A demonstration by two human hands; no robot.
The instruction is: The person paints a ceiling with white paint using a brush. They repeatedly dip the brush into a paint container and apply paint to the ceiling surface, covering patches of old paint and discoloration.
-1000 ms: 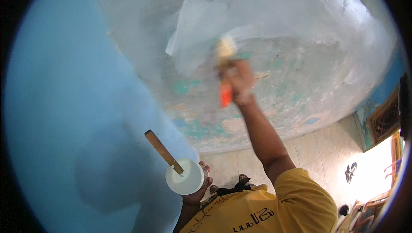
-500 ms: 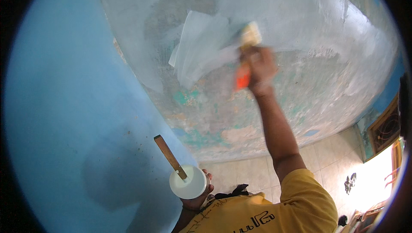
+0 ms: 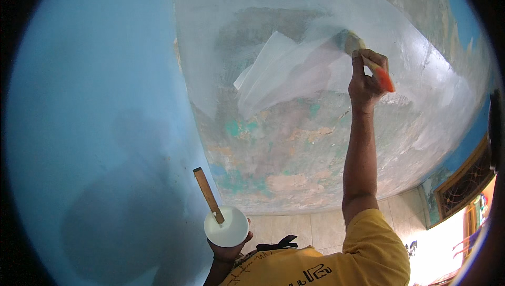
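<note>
My right hand (image 3: pixel 365 87) is raised with its fingers closed on a paintbrush (image 3: pixel 384 79) with an orange-tipped handle. Its bristles touch the patchy grey wall (image 3: pixel 294 159), at the right end of a wet white streak (image 3: pixel 271 62). Low down by the blue wall, my left hand (image 3: pixel 227 253) holds a round white tub (image 3: pixel 235 235) from beneath and the side. White paint or a similar liquid fills the tub, and a flat wooden stick (image 3: pixel 208 194) stands tilted in it.
A smooth blue wall (image 3: pixel 94 102) meets the patchy wall at a corner on my left. Pale floor tiles (image 3: pixel 300 229) run along the wall's foot. At the far right are a wooden-framed opening with a grille (image 3: pixel 460 178) and a bright doorway (image 3: pixel 442 246).
My right hand has swept the brush to the right across the wall, and the handle now points lower right. The view has shifted; my left hand still holds the tub.
</note>
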